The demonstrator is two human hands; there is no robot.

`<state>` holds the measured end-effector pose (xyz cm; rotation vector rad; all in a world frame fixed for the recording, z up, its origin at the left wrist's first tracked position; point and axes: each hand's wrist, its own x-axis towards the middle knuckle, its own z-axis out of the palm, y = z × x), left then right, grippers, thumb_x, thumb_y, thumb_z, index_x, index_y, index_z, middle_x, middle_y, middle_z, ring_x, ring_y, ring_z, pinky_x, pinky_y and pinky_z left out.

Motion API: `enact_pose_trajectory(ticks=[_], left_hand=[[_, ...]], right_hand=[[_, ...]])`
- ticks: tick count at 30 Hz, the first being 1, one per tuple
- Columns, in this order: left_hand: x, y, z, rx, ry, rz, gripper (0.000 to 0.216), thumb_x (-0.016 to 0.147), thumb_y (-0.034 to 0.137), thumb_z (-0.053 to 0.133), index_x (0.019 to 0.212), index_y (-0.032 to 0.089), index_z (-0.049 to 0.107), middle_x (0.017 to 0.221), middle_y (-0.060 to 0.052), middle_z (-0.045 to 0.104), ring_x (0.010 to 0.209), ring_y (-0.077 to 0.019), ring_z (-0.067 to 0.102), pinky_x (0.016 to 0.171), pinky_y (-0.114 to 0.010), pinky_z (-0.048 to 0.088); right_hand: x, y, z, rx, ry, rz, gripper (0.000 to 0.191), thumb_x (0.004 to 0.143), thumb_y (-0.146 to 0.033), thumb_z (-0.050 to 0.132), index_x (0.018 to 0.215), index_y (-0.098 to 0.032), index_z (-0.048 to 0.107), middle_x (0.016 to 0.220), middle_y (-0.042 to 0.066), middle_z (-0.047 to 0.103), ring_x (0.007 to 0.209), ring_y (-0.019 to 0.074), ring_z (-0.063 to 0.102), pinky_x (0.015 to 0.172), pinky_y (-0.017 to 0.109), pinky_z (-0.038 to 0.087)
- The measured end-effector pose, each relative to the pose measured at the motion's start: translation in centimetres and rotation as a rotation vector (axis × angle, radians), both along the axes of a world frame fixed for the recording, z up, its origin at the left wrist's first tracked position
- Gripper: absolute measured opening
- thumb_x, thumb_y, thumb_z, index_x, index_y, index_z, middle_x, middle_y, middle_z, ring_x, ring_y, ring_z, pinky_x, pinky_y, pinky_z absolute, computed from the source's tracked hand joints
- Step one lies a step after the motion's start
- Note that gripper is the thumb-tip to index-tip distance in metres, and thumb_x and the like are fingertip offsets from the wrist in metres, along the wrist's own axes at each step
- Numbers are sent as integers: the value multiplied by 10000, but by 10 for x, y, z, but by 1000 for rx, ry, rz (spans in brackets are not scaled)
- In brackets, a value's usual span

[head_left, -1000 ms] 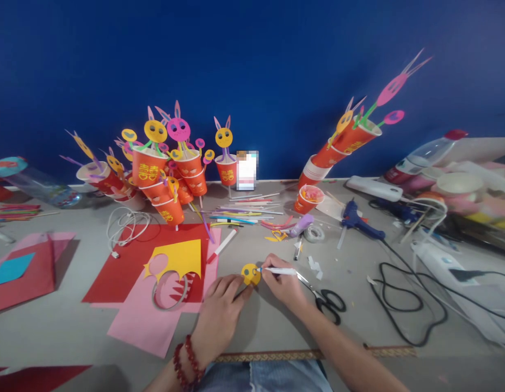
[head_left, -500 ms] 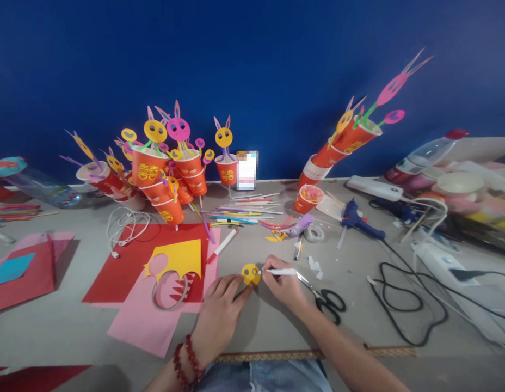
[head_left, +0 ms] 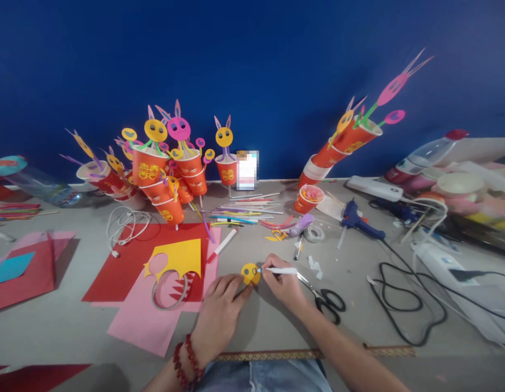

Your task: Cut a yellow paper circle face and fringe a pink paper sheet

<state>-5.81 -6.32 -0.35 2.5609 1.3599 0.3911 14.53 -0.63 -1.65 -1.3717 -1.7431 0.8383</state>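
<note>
A small yellow paper disc (head_left: 250,273) lies on the grey table near its front edge. My left hand (head_left: 221,311), with a red bead bracelet at the wrist, presses its fingertips on the disc's lower edge. My right hand (head_left: 283,286) is closed round a white marker pen (head_left: 279,270). The pen's blue tip touches the right side of the disc. Dark marks show on the disc's face.
Black scissors (head_left: 329,301) lie just right of my right hand. Red, pink and yellow paper sheets (head_left: 171,272) and a tape ring (head_left: 170,290) lie to the left. Red paper cups with bunny faces (head_left: 162,163) stand at the back. A blue glue gun (head_left: 358,220) and black cables (head_left: 403,305) are at the right.
</note>
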Motion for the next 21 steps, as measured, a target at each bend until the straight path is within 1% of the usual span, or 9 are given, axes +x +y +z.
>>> enact_pose_trajectory(ticks=[7,17,21], left_hand=[[1,1,3,3,4,2,502,902,55,476,1355,263,535,1313,-63,562,1208,-243,474,1028,-420,391],[0,0,1,-10,4,-1,519,888,60,502,1365,263,527,1326,-59,553,1220,-248,466,1043,-424,386],[0,0,1,-28,2,0,524,895,67,503,1381,264,512,1333,-58,550,1222,-249,464,1045,-430,384]], right_hand=[[-1,0,2,5,-19,20,127,783,-193,491,662,-226,510,569,-34,523,524,144,461,510,246,333],[-1,1,1,4,-26,25,135,798,-205,485,668,-225,512,591,-28,539,542,144,473,524,242,342],[-1,1,1,2,-25,34,129,784,-203,481,663,-226,518,589,-29,541,533,144,474,517,242,341]])
